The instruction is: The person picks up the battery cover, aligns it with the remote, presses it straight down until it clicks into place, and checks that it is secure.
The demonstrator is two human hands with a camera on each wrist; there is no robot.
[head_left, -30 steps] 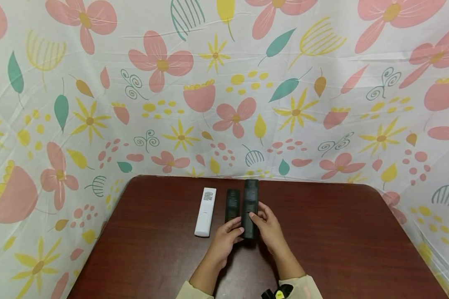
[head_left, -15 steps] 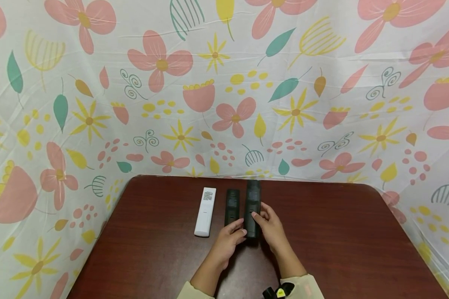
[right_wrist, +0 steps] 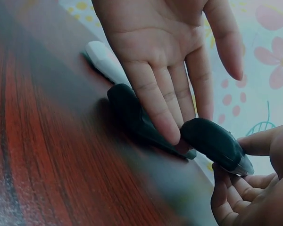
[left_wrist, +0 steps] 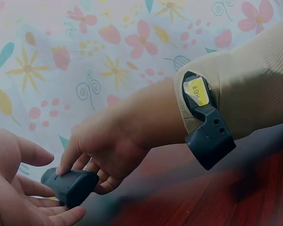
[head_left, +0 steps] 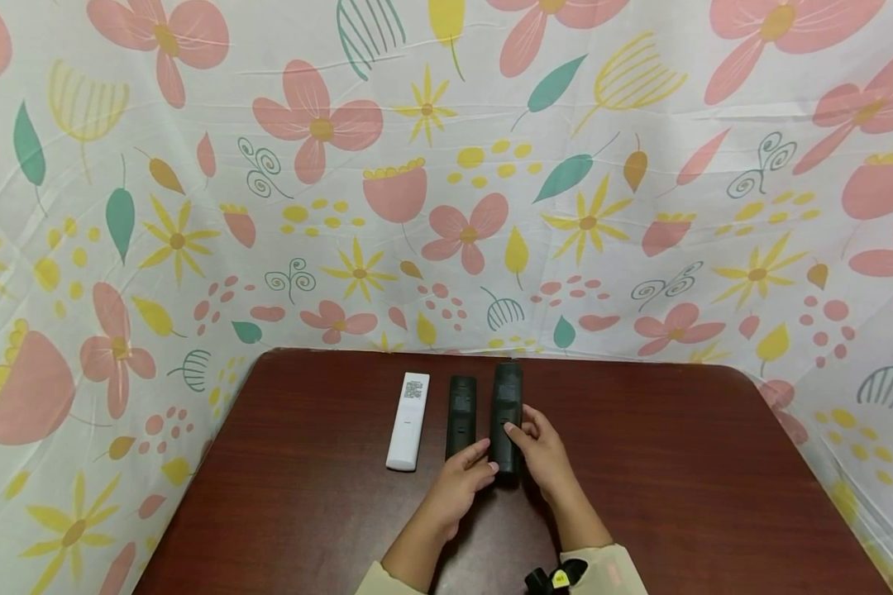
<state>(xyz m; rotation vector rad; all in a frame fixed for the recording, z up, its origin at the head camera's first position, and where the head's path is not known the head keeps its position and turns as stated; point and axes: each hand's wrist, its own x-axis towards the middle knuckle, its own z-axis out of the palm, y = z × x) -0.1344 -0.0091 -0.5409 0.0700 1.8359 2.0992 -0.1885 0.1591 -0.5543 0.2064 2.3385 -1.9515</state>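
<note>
My right hand (head_left: 549,453) pinches the longer black remote control (head_left: 506,405) by its right edge, thumb on top and fingers along the side. In the right wrist view this remote (right_wrist: 214,141) looks raised off the table. The fingers of my left hand (head_left: 456,487) are extended, their tips at or beside the remote's near left end; whether they touch it I cannot tell. A shorter black remote control (head_left: 461,417) lies just left of it, its near end partly behind my left fingers. Further left lies a white remote control (head_left: 408,423) with a printed code label facing up.
The dark red-brown wooden table (head_left: 305,512) runs back to a white cloth (head_left: 446,314) printed with flowers and leaves. A black wrist camera (head_left: 554,577) is strapped over my right sleeve.
The longer black remote has moved slightly right and a little toward me in my right hand, widening its gap from the shorter one. My left hand has drifted right alongside it.
</note>
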